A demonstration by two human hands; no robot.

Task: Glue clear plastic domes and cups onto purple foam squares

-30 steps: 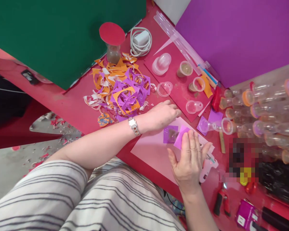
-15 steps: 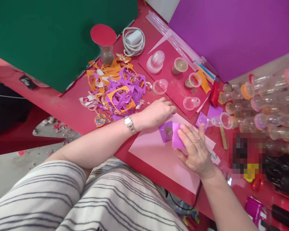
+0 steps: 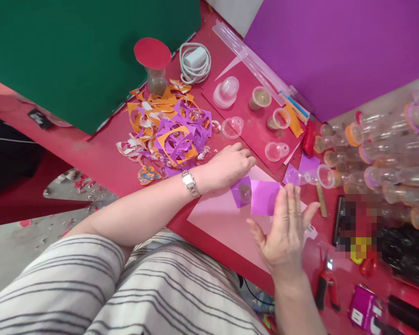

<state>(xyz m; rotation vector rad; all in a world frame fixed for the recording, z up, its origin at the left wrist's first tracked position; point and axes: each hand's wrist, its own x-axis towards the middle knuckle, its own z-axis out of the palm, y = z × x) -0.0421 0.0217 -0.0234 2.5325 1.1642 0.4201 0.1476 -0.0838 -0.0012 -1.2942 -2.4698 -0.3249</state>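
Purple paper square (image 3: pixel 264 198), seemingly uncut, lying on pink sheet (image 3: pixel 218 216) beside the right hand (image 3: pixel 285 232), flat and ungripping; left hand (image 3: pixel 226 167), curled, contents indeterminable; cut paper offcuts (image 3: pixel 167 125) heaped beyond.

Place: a small craft workshop or hobby corner; whether it sits inside a home cannot be told
Counter (image 3: pixel 103 157): red and crowded with making materials
Scraps (image 3: pixel 181 132): a heap of purple and orange offcuts with rounded holes, the mark of cutting work
Clear plastic pieces (image 3: pixel 389 177): rows of look-alikes piled at the right, some rimmed in orange or purple, suggesting small batches
Tubes (image 3: pixel 231 38): clear, lying together near the back like raw stock
Pliers (image 3: pixel 323 281): red and black handled, lying at the near right
Floor (image 3: pixel 24 253): grey, littered with red and white bits, as in a workroom
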